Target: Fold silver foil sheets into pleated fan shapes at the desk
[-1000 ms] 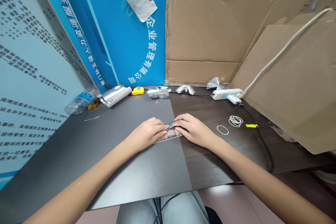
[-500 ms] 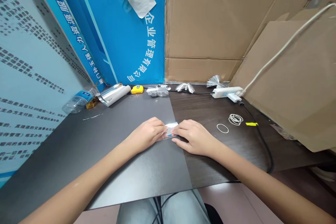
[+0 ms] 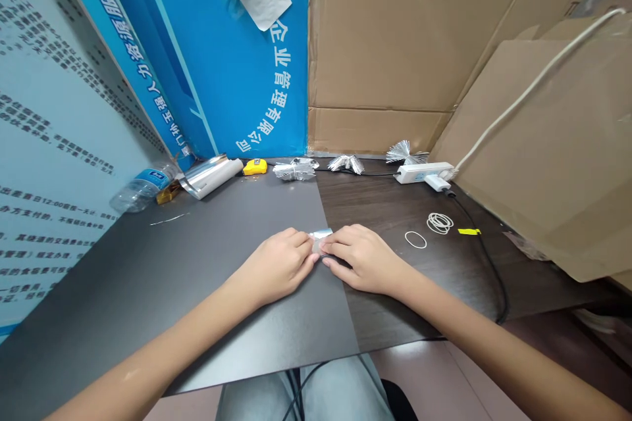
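Note:
A small shiny silver foil piece (image 3: 320, 235) lies folded on the dark grey mat (image 3: 207, 263), at the mat's right edge. My left hand (image 3: 281, 263) pinches the foil's left side with closed fingers. My right hand (image 3: 363, 256) presses and pinches its right side, fingers curled together. Most of the foil is hidden under my fingertips; only a narrow strip shows between the two hands.
At the back stand a foil roll (image 3: 210, 175), a plastic bottle (image 3: 138, 189), a yellow tape measure (image 3: 254, 166), several foil fans (image 3: 348, 162) and a white power strip (image 3: 423, 172). White rubber bands (image 3: 437, 223) and a black cable (image 3: 486, 256) lie to the right. Cardboard walls the back and right.
The foil piece has become smaller and more folded between my fingers. Both hands have drawn closer together, and the view has shifted slightly.

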Motion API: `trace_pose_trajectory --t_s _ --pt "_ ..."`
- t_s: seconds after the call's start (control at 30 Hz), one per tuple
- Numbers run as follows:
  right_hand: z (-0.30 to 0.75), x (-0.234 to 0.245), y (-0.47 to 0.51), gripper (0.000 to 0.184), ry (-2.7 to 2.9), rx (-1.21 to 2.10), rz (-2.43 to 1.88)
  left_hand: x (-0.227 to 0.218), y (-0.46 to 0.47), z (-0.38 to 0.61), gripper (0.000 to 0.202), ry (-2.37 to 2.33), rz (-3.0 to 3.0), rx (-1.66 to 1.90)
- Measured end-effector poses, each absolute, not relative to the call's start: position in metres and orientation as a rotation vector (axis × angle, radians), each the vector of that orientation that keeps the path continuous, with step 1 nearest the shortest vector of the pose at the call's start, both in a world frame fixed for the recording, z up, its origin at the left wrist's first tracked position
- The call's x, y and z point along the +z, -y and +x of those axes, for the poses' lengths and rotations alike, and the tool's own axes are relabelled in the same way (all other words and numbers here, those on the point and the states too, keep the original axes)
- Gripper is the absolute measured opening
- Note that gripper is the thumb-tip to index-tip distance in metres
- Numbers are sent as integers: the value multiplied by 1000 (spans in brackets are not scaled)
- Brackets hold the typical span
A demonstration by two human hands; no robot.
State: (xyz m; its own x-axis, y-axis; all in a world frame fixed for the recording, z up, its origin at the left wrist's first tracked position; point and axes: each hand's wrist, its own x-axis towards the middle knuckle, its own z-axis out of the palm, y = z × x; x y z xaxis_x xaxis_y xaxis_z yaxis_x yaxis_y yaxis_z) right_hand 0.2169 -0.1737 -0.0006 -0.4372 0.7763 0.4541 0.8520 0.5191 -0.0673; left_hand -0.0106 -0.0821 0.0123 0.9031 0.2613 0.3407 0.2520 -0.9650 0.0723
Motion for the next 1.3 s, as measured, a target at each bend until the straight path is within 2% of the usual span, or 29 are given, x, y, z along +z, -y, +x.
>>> trace_pose_trajectory --t_s 0.5,0.67,1.03,1.3 --pt "215 -1 177 25 2346 -260 -1356 4 94 -9 31 -606 3041 569" --pt "215 -1 178 25 2354 -250 -1346 1 96 -7 37 -632 3042 586" --pt "215 1 182 26 2350 -249 -1383 10 101 -7 41 -716 3045 383" --pt "223 3 184 21 2049 16 -1362 15 103 -6 43 -736 3076 308"
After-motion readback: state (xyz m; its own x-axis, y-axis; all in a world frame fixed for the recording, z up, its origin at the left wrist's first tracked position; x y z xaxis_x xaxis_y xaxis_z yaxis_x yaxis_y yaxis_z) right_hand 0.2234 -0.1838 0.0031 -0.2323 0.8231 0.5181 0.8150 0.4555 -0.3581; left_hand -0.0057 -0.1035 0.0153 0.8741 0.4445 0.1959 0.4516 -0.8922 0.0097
